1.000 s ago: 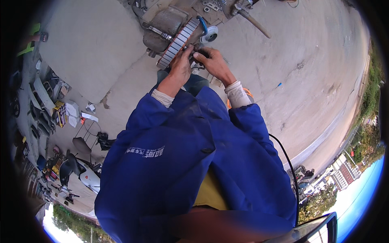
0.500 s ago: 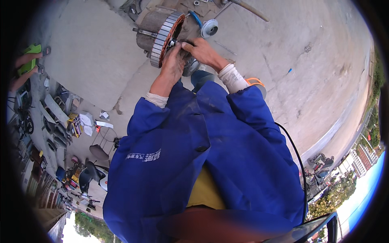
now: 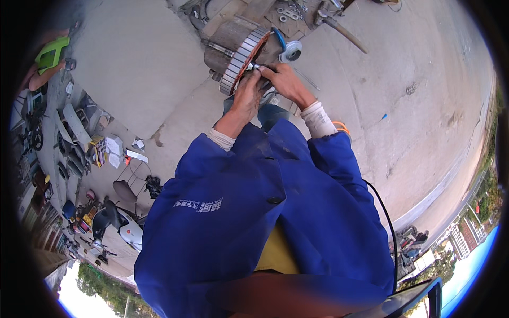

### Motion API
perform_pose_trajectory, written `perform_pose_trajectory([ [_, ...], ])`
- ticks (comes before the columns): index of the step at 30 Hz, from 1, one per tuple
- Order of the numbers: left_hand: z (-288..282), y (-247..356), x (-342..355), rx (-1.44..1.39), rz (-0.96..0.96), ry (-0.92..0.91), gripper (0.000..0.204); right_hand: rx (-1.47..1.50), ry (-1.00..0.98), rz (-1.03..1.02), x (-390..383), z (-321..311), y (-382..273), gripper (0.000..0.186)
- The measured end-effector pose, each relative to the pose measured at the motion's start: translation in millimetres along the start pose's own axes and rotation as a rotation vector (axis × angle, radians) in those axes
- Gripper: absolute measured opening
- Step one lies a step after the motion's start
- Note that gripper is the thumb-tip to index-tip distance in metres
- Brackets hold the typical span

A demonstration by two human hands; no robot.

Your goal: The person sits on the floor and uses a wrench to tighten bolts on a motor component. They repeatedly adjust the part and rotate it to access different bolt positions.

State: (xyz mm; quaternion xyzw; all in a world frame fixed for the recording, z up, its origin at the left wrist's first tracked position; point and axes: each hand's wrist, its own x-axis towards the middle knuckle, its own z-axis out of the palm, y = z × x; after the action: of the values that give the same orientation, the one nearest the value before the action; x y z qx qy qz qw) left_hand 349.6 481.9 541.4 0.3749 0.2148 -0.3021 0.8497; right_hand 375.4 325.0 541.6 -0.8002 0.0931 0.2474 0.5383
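Note:
A motor rotor with a silver slotted rim and copper windings stands tilted on a rough grey block. Its steel shaft sticks out on the left side, and a short shiny end shows on the right. My left hand is closed beside that end, close to the windings, its fingertips mostly hidden. Thumb and fingers of my right hand meet the left fingertips there in a pinch. What sits between them is too small to make out. A grey metal part below is partly covered by my hands.
Beyond my right hand lie a round grey metal part and a blue curved piece. A long-handled hammer and several washers are farther off. Another person's arm is at the far left beside a green plastic thing. A scooter stands lower left.
The view has shifted, so rotor and hands appear farther right and slightly lower. Both hands stay together at the shaft end, with only slight finger movement.

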Motion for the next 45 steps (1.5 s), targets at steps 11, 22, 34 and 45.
perform_pose_trajectory([
  [11, -59, -16, -26, 0.498, -0.087, -0.162, 0.047, -0.138, -0.063, 0.014, -12, -5, -34, 0.045],
  [22, -187, -7, -19, 0.484, -0.024, 0.302, 0.037, -0.219, -0.063, 0.031, -9, -4, -27, 0.044],
  [34, -227, -30, 44, 0.844, 0.158, 0.268, 0.065, -0.101, -0.041, 0.11, -9, 1, -21, 0.042],
  [45, -185, -19, 42, 0.628, 0.029, 0.057, 0.039, -0.029, -0.063, 0.114, -8, -1, -6, 0.036],
])
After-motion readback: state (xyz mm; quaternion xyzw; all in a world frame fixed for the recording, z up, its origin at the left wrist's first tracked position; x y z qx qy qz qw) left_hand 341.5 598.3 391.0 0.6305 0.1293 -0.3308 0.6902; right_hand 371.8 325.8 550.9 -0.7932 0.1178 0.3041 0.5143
